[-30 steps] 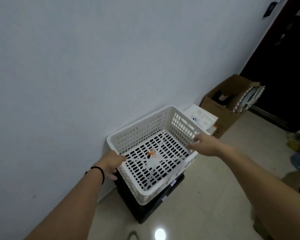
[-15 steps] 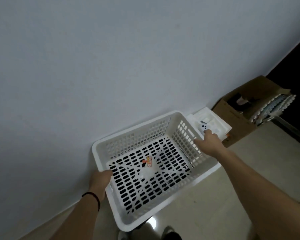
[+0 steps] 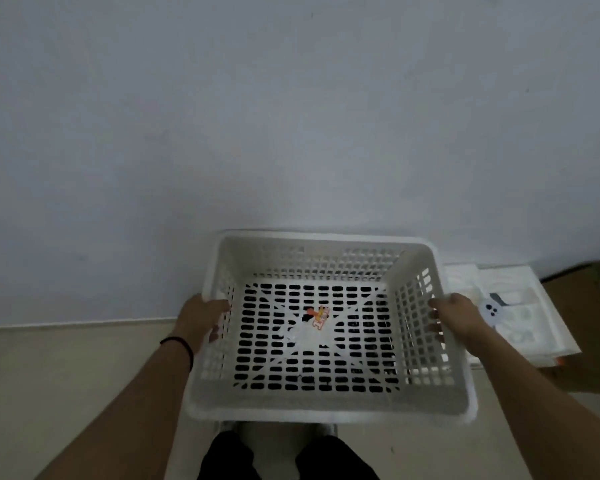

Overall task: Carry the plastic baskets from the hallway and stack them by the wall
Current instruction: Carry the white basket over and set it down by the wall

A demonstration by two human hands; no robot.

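A white perforated plastic basket (image 3: 326,403) sits square to the wall, its far rim against it. A small orange sticker (image 3: 318,315) lies on the slotted floor of the basket. My left hand (image 3: 201,315) grips the basket's left rim, a black band around its wrist. On the right rim, my right hand (image 3: 456,315) holds the other side. The black basket seen earlier underneath is hidden by the white one; only dark shows through the slots.
A white foam packing tray (image 3: 520,313) lies on the floor right of the basket. A brown cardboard box (image 3: 589,323) stands beyond it at the frame's right edge. The pale wall (image 3: 291,116) fills the upper view. My dark trousers (image 3: 288,455) show below the basket.
The basket has turned from a diagonal to square against the wall and now covers the black basket. The view has tilted down and closer. Both hands keep their hold on the side rims.
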